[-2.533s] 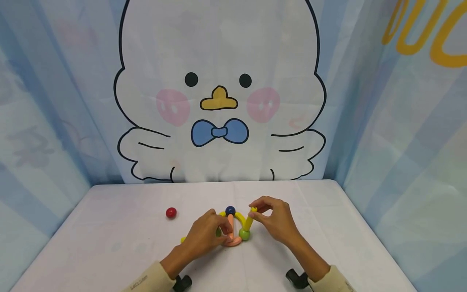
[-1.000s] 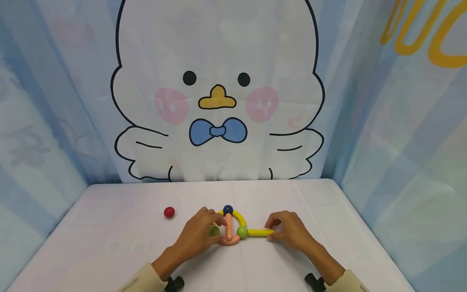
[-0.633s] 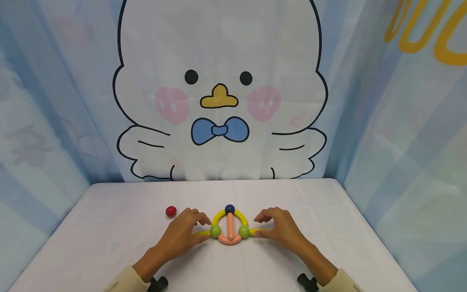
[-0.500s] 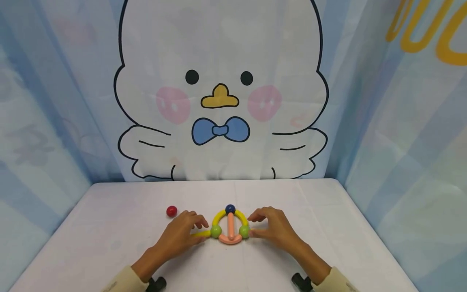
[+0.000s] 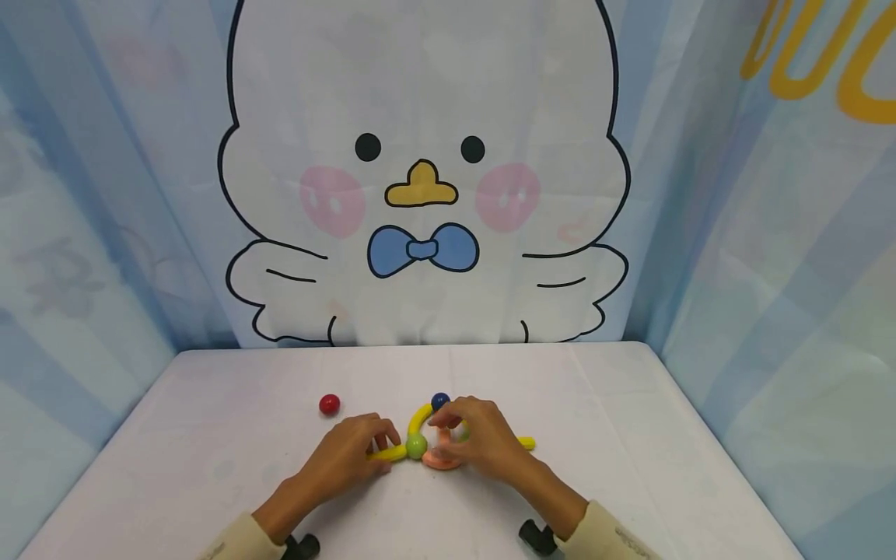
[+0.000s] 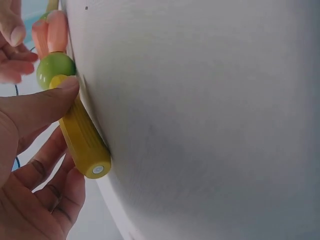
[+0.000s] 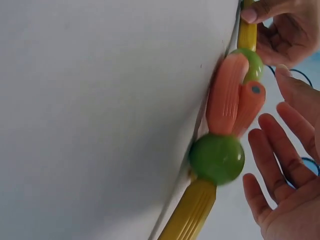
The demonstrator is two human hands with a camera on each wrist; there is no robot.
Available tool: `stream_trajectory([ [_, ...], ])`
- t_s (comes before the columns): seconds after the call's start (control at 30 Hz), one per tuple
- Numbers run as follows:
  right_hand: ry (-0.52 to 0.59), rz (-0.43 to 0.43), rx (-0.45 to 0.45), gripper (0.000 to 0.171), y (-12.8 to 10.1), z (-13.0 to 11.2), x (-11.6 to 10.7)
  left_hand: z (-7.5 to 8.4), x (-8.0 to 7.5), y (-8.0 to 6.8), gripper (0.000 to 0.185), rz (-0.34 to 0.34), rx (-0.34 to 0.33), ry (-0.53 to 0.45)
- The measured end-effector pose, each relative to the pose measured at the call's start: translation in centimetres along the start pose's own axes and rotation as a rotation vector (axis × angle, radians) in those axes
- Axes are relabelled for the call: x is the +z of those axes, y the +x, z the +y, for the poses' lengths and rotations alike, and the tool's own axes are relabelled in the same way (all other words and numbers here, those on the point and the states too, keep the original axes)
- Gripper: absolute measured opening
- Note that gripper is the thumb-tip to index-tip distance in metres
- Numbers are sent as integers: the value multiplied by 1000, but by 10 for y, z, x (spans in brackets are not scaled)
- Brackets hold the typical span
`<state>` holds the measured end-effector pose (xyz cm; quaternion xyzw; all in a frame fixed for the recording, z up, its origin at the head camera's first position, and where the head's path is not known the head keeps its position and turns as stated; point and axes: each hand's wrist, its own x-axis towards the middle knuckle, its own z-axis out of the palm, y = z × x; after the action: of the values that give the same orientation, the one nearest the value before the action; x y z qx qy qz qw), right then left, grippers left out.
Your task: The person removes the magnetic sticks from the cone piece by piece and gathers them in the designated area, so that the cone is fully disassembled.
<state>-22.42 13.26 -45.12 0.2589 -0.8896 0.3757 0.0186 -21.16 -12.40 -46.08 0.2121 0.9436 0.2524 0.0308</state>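
Observation:
A toy figure of sticks and balls lies on the white table [image 5: 210,467]: a yellow arch [image 5: 418,418] with a blue ball [image 5: 439,400] on top, a green ball [image 5: 416,446], and an orange curved piece [image 5: 439,463]. My left hand [image 5: 353,455] pinches the left yellow stick [image 6: 82,145], thumb [image 6: 47,102] on top by the green ball [image 6: 55,70]. My right hand [image 5: 479,443] hovers over the figure's middle, hiding the other green ball in the head view. In the right wrist view its fingers [image 7: 277,150] lie straight beside the orange stick [image 7: 250,107] and green ball [image 7: 216,159].
A loose red ball [image 5: 329,404] sits on the table left of the figure. The right yellow stick [image 5: 526,443] pokes out past my right hand. A cartoon bird cloth [image 5: 420,194] hangs behind, with blue curtains on both sides.
My right hand laid the right yellow stick flat, let go and moved left over the figure's middle. My left hand shifted from the figure's middle to the left yellow stick.

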Motion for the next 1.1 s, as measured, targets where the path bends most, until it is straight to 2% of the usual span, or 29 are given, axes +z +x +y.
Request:
stream_trajectory([
  [0.1,-5,-35,-11,31,6,-4,7,-1,1,0,28,-9,17,-12],
  [0.3,-65,-89,-50,23,16,-6,19,-1,4,2,28,-2,66,-25],
  [0.43,-68,-120,-59,22,19,-6,23,-1,4,2,28,-11,69,-29],
  [0.67,-65,-119,-51,23,18,-10,23,-2,0,0,28,-24,64,-13],
  [0.73,-68,-120,-48,23,18,-10,23,-2,-2,0,29,-36,53,-10],
  [0.87,-78,-126,-39,22,18,-12,22,-5,-7,-3,30,-53,-15,-16],
  [1.1,-86,-134,-26,23,17,-12,23,-16,-20,-13,32,2,-147,5],
])
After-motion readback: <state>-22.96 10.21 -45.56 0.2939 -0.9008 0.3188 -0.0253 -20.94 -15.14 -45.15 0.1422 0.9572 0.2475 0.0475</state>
